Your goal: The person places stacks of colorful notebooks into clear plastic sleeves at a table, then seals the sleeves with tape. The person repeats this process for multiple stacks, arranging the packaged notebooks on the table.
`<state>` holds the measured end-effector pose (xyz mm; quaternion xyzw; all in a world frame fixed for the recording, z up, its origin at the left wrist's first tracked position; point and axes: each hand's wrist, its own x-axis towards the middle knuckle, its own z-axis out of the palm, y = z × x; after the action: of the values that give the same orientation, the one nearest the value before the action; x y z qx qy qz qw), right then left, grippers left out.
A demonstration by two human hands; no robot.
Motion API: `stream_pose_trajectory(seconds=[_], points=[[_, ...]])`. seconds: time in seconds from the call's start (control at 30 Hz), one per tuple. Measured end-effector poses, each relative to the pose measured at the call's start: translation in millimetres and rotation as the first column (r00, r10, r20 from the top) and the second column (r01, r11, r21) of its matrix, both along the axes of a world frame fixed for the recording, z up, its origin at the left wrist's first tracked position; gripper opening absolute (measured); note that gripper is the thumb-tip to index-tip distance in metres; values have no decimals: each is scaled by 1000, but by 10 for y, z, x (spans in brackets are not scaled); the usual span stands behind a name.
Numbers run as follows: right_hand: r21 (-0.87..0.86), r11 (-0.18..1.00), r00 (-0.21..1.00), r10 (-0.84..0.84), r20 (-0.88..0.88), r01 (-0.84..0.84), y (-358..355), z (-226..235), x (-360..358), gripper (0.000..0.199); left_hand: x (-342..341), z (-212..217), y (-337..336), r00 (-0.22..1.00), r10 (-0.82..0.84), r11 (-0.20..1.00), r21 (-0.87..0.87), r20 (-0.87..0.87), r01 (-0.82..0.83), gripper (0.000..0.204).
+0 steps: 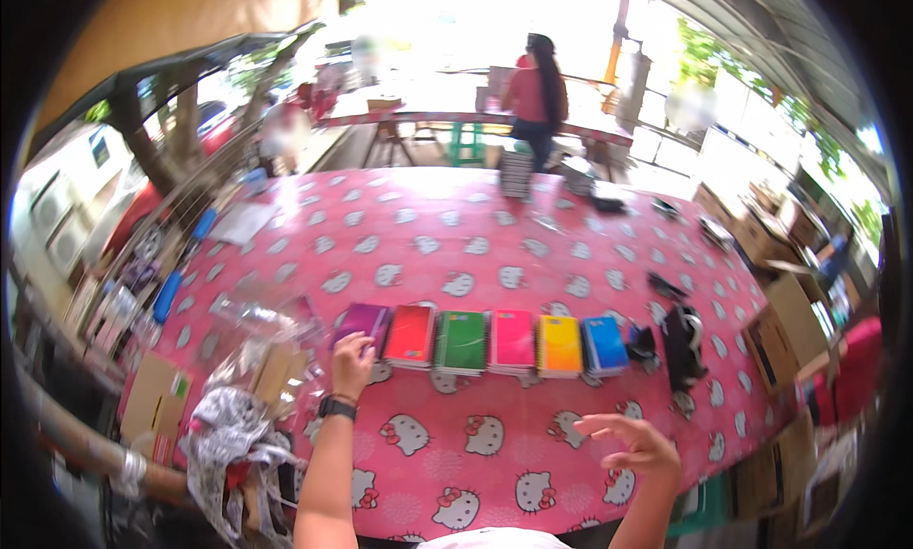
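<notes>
Six notebook stacks (475,342) lie rowed; left hand (352,364) fingers rest apart on the purple notebooks (361,325), right hand (637,444) fingers spread, empty.

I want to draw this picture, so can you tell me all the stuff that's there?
Spiral notebooks: six stacks in a row; purple, red, green, pink, yellow-orange, blue; middle of the table.
Tablecloth: one, pink with white cartoon cats, covers the table.
Black object: one, right of the blue stack.
Clear plastic wrapping: crumpled, left of the row.
Notebook pile: one, far table edge.
Cardboard boxes: several, brown, right side.
Person: one, red top, standing beyond the table.
Left hand: touching the purple stack; black wristband.
Right hand: open, raised above the tablecloth.
</notes>
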<state>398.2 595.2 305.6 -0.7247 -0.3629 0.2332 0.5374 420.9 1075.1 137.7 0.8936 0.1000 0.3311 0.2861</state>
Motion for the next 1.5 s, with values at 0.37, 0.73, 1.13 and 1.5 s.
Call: stream_pose_trajectory(seconds=[0.37,0.73,1.13,1.5], points=[[-699,714,933,216,287,49,1107,-1341,49,62,338,-215,221,869,444,880,288,-218,-377,39],[-620,755,795,235,560,213,1673,-1674,-146,61,15,56,915,975,210,725,-657,-74,-206,35],[-186,958,905,-127,406,217,671,-1796,-251,32,-622,-481,-1701,855,-518,844,-172,-21,507,33],[-103,895,690,-256,677,434,830,-1584,-12,20,-947,-327,-1965,890,-441,883,-229,-113,409,28]])
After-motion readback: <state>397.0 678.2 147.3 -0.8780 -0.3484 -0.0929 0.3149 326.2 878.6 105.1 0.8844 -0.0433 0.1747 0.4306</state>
